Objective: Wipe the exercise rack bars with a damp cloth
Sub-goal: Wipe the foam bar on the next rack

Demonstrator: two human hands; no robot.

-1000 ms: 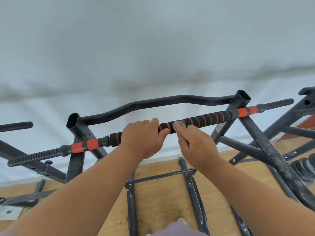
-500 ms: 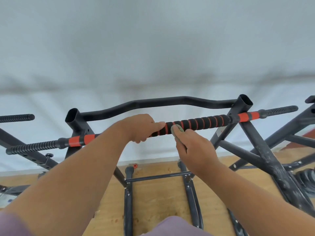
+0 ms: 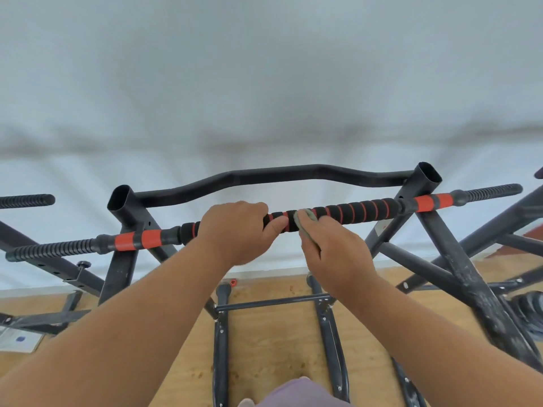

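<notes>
The black exercise rack's front bar (image 3: 361, 213), padded with black foam and orange rings, runs across the middle of the view. My left hand (image 3: 235, 230) grips this bar left of centre, fingers curled over the top. My right hand (image 3: 335, 251) holds a small grey-green cloth (image 3: 305, 218) and presses it against the foam just right of my left hand. Most of the cloth is hidden under my fingers. A curved black bar (image 3: 279, 174) runs behind, between two open-topped uprights (image 3: 122, 201).
Angled black struts (image 3: 464, 274) of another frame crowd the right side. Ribbed bar ends (image 3: 50, 249) stick out at the left. Below are the rack's base rails (image 3: 220, 333) on a wooden floor (image 3: 273, 348). A white wall fills the background.
My left hand shifted its hold along the bar and now grips it with the thumb underneath. My right hand with the cloth stays at nearly the same spot on the foam.
</notes>
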